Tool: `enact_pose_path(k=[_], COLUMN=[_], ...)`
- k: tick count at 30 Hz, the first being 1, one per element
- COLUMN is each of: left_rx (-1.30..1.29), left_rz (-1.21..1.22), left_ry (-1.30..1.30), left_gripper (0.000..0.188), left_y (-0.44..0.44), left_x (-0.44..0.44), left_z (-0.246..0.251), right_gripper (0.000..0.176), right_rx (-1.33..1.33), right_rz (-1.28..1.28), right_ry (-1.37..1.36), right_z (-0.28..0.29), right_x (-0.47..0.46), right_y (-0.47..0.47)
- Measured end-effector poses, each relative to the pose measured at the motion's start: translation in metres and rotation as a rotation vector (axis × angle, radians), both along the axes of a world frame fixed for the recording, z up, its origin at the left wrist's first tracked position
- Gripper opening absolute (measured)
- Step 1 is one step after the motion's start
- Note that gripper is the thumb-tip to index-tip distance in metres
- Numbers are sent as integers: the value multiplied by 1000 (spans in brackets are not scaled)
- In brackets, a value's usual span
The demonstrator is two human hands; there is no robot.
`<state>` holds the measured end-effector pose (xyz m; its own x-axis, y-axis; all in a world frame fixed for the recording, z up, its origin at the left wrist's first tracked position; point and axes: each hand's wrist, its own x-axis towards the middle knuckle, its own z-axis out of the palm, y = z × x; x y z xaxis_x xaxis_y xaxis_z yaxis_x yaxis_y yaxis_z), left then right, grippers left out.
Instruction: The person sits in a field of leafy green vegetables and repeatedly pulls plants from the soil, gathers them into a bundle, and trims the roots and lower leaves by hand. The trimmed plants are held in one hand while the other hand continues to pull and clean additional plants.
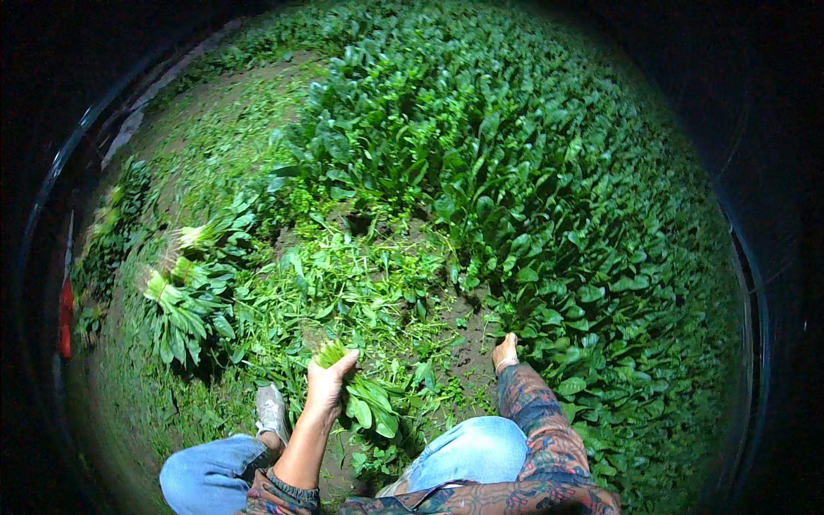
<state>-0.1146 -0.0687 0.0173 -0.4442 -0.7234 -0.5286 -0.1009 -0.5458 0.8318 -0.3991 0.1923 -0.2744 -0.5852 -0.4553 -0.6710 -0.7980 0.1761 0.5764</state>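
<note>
My left hand (328,380) is closed around a bunch of leafy greens (370,402), which look like spinach. Thin roots and pale stems stick out above the thumb, and the leaves hang down to the lower right. At the edge of the standing greens (534,257), my right hand (506,351) reaches low to the base of the plants. Leaves hide its fingers, so I cannot tell whether they grip anything. To the left of my left hand lie several gathered bunches of the same greens (183,299), roots pointing left and leaves towards the right.
Loose leaves and small weeds (360,277) litter the ground between the bunches and the standing crop. Bare soil (473,335) shows beside my right hand. My left shoe (270,409) and bent knees (470,450) are close below. A red object (66,318) is at the far left rim.
</note>
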Motion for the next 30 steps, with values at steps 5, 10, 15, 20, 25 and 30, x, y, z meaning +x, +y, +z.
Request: enact_pose_path(k=[5, 10, 15, 20, 25, 30], left_rx=[-141, -282, -410, -427, -773, -1381], left_rz=[-244, -529, -661, -733, -662, -742], left_ry=[-82, -55, 289, 527, 419, 312], left_gripper=[17, 17, 53, 46, 23, 41], left_y=[5, 13, 21, 46, 67, 97], left_x=[-4, 0, 11, 23, 35, 49], left_z=[22, 62, 110, 129, 112, 101], right_gripper=[25, 24, 27, 24, 37, 13], right_rx=[-263, -922, -1357, -1587, -1545, -1975], right_rz=[-277, -58, -241, -583, -808, -765], right_ry=[19, -336, -1036, -1564, -1425, -1072], right_z=[73, 222, 364, 447, 474, 446], right_x=[23, 30, 46, 127, 169, 186], right_y=[-27, -46, -65, -61, -39, 2])
